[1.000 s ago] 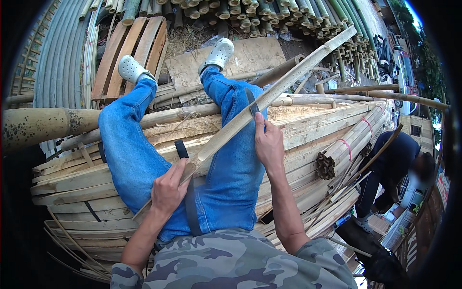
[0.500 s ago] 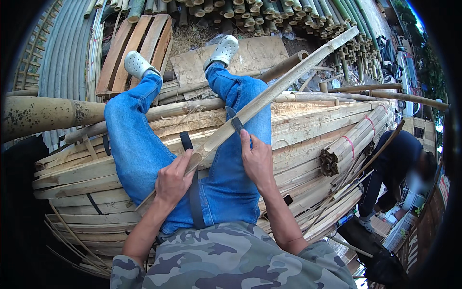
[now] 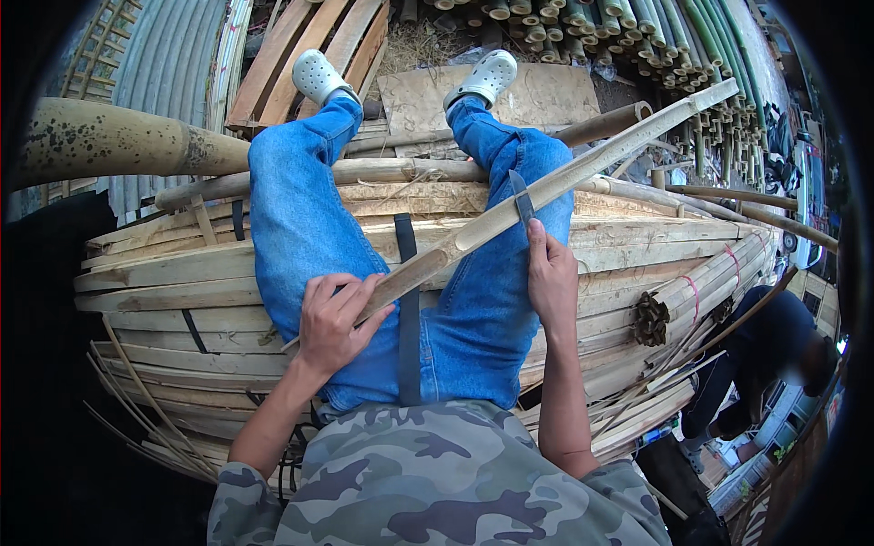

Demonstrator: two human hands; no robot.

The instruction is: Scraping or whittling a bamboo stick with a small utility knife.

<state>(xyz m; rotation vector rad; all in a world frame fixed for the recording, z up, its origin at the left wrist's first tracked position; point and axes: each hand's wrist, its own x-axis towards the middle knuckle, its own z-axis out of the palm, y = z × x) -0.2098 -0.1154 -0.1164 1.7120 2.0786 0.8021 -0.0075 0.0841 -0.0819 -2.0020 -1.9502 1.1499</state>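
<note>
A long split bamboo strip [image 3: 605, 162] slants across my thighs, rising to the far right, with its hollow pale inner side up. My left hand [image 3: 330, 320] is closed round its near end, by my left thigh. A thin tail of bamboo pokes out behind that hand. My right hand [image 3: 553, 273] grips a knife [image 3: 523, 202], forefinger and thumb at its dark flat part. The blade lies across the strip over my right thigh, its point past the far edge. The handle is mostly hidden in my palm. A smooth pale patch shows on the strip between my hands.
I sit on a broad stack of split bamboo slats [image 3: 164, 296]. A dark strap [image 3: 408, 337] runs between my legs. Bundled strips [image 3: 678, 305] lie right, near a bent-over person [image 3: 756, 355]. Thick poles [image 3: 127, 141], wooden planks [image 3: 305, 59] and stacked bamboo [image 3: 637, 27] stand beyond my feet.
The view has shifted, so the scene sits farther right. My left hand is farther back from the strip's pale patch. The strip slants less steeply, and the knife stays across it.
</note>
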